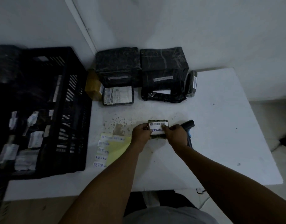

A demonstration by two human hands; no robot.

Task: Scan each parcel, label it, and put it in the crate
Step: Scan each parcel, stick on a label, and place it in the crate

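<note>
Holding one parcel (pixel 158 131), two hands (pixel 141 133) (pixel 175 133), one crate (pixel 42 110)

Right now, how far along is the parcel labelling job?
Done: several labelled parcels lie in the black crate. In hand: both hands, left hand and right hand, hold a small parcel bearing a RETURN label. Left: about five wrapped parcels along the table's far edge.
</note>
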